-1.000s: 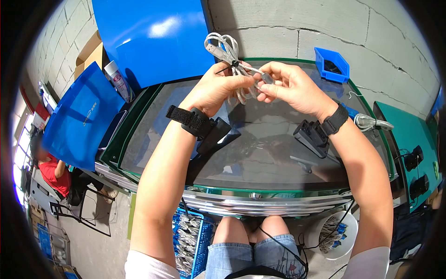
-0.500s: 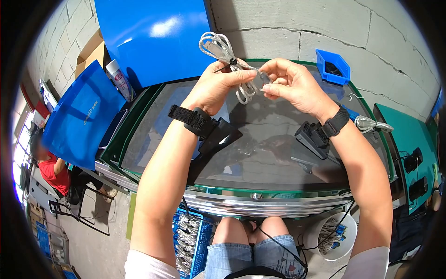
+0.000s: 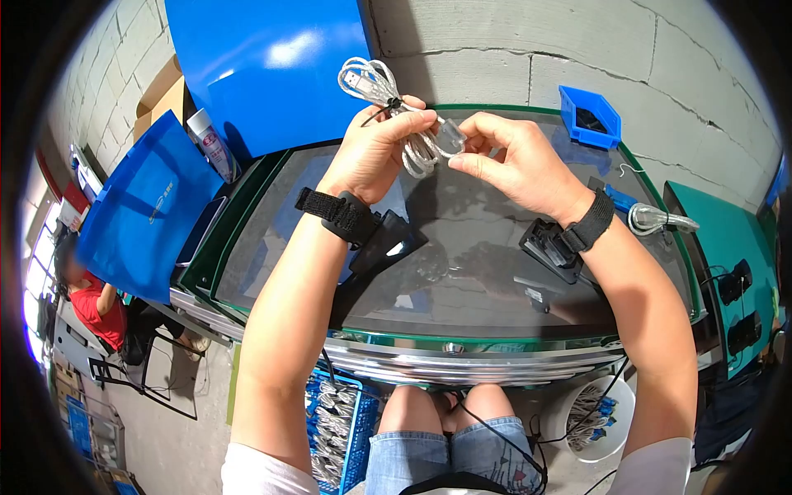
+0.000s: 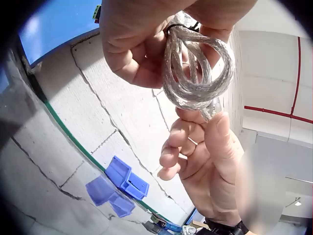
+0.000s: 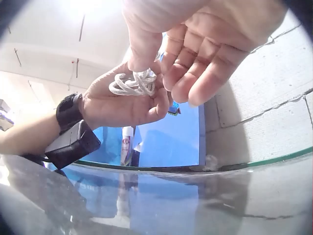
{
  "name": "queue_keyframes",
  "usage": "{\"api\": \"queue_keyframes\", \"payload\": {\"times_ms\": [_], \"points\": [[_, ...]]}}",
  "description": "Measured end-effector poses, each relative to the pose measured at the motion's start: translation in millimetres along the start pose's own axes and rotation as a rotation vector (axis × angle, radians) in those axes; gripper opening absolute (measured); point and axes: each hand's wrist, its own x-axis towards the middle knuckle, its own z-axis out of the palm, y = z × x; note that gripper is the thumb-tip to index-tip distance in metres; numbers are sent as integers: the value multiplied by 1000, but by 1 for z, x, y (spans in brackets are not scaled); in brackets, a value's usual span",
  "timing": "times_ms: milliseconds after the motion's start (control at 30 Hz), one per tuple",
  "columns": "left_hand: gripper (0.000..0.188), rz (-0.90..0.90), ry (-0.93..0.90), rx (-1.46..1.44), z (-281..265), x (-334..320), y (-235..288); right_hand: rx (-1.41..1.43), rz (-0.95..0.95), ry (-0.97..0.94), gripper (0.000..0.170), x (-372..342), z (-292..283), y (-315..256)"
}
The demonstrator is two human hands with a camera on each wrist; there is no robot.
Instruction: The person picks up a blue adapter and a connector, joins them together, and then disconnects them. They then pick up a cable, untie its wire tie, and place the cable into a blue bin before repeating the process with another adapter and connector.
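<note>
A coiled, silvery braided cable (image 3: 421, 155) is held up over the glass-topped table, bound by a black tie (image 3: 394, 104). The left hand (image 3: 373, 153) grips the bundle at the tie, and a USB plug (image 3: 358, 81) sticks out at its upper left. With thumb and fingers the right hand (image 3: 520, 163) pinches the cable beside a clear grey connector (image 3: 451, 134). In the left wrist view the cable loops (image 4: 198, 88) hang between the left hand (image 4: 142, 39) and the right hand (image 4: 208, 161) below.
A second cable (image 3: 656, 219) lies at the table's right edge, near a blue bin (image 3: 590, 117). Below stand a blue basket (image 3: 363, 429) and a white bucket (image 3: 624, 421), both holding cables. A spray can (image 3: 211, 144) stands at left; a seated person in red (image 3: 97, 309) is farther left.
The left hand has moved slightly left with the bundle, and the USB plug has turned its face into view. The right hand has changed its finger hold beside the connector.
</note>
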Motion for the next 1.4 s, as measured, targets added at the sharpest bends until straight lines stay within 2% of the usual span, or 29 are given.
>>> {"api": "queue_keyframes", "payload": {"times_ms": [233,400,600,667,833,900,933,967,1000,1033,1067,1100,1133,1167,1200,1233,1267,1300,1367,1400], "points": [[16,26,5,21,4,-4,3,60,-10,-14,13,0,0,1],[16,81,-85,79,4,-5,4,102,-4,-11,10,1,0,9],[17,119,-126,108,3,-4,4,77,-2,-30,12,1,-1,7],[17,102,-119,80,6,-5,3,38,-81,-29,15,0,1,9],[17,146,-32,136,13,-4,11,-82,-85,-68,21,0,1,6],[18,261,48,151,22,-12,23,-82,-93,-91,23,-2,0,11],[13,314,60,61,25,-17,29,-93,-110,-92,24,-2,0,14],[9,381,95,195,35,-33,43,-98,-123,-94,24,-2,0,16],[8,459,1,201,34,-44,50,-74,-107,-119,24,-2,0,18],[16,452,-69,315,19,-60,61,-121,-122,-119,25,-3,0,16],[20,449,30,362,17,-85,67,-130,-96,-130,24,-3,0,16],[10,676,64,452,24,-108,63,-136,-72,-141,24,-3,2,17],[24,669,86,564,18,-139,62,-139,-73,-182,24,-3,2,23],[22,650,114,542,13,-167,62,-144,-78,-220,25,-3,1,23],[20,573,148,211,10,-195,53,-94,64,-230,21,-4,-1,-4],[20,666,211,520,-1,-222,42,-47,40,-239,22,-6,0,-2],[22,637,287,565,-8,-249,27,-35,76,-254,21,-5,0,0],[20,562,394,588,-17,-276,8,-26,112,-268,21,-4,-1,3],[20,234,636,803,-41,-332,-28,-5,172,-268,20,-3,-1,8],[22,67,724,706,-60,-362,-53,6,190,-277,19,-2,-1,12]]}}
